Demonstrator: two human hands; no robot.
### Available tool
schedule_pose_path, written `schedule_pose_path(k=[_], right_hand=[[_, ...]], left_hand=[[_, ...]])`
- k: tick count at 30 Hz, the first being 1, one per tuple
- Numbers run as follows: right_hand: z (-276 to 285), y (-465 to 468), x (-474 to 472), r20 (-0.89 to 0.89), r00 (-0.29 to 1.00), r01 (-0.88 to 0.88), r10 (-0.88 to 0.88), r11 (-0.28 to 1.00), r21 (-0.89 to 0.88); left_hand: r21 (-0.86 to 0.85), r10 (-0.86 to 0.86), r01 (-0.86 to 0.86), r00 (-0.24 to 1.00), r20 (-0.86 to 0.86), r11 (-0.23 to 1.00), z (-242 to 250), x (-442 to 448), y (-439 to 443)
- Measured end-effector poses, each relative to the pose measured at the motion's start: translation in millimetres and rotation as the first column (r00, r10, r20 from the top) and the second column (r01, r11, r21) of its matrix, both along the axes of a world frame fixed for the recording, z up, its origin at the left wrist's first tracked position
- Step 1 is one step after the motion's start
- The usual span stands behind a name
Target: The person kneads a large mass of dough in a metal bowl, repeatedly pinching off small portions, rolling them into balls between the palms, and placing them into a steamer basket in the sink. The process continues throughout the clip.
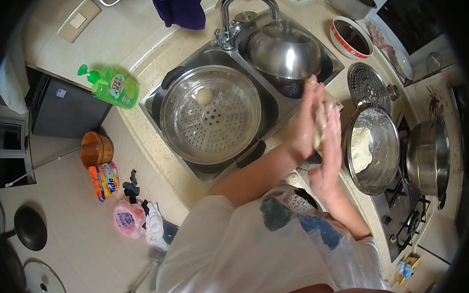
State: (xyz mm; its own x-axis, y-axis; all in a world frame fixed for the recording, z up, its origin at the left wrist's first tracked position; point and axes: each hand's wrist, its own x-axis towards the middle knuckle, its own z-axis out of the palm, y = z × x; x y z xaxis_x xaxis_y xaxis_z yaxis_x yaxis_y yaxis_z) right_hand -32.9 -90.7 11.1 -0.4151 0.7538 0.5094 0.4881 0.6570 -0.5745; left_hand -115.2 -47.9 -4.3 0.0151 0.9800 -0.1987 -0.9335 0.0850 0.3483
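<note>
My left hand [306, 121] and my right hand [328, 142] face each other, palms inward, pressing a piece of pale dough [319, 127] between them. Flour or dough coats the fingers. Just right of my hands, a steel bowl [384, 151] with floury walls holds a larger lump of dough [361, 149]. To the left, a steel steamer tray with holes [218, 135] rests over the left sink basin, and one small round dough ball [204, 96] sits in it. The surface directly beneath my hands is mostly hidden.
A domed steel lid [285, 52] lies in the right basin near the faucet [226, 25]. A bowl of dark liquid [351, 37], a perforated steel plate [369, 85] and a large steel pot [427, 157] on the gas stove [390, 214] stand right. A green soap bottle [116, 89] stands left.
</note>
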Motion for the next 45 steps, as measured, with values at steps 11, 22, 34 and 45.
schedule_pose_path(k=[11, 22, 34, 45], right_hand=[[-4.7, -3.8, 37.4, -0.173, 0.985, -0.022, 0.024, 1.000, 0.011], [-7.5, 19.4, 80.9, -0.237, 0.961, 0.101, -0.144, 0.978, -0.184], [-10.1, 45.0, 159.1, -0.378, 0.897, 0.119, -0.229, 0.949, -0.293], [8.3, 52.6, 190.2, -0.469, 0.865, -0.040, -0.177, 0.908, -0.418]], left_hand=[[0.170, -0.162, 0.186, 0.976, -0.147, 0.968, -8.7, 33.6, 5.0], [0.297, -0.061, 0.143, 0.961, -0.270, 0.944, 9.1, 60.6, -5.3], [0.422, 0.098, 0.126, 0.876, -0.471, 0.898, -2.3, 147.6, -15.0], [0.294, 0.064, 0.082, 0.888, -0.455, 0.952, -7.6, 189.7, -19.5]])
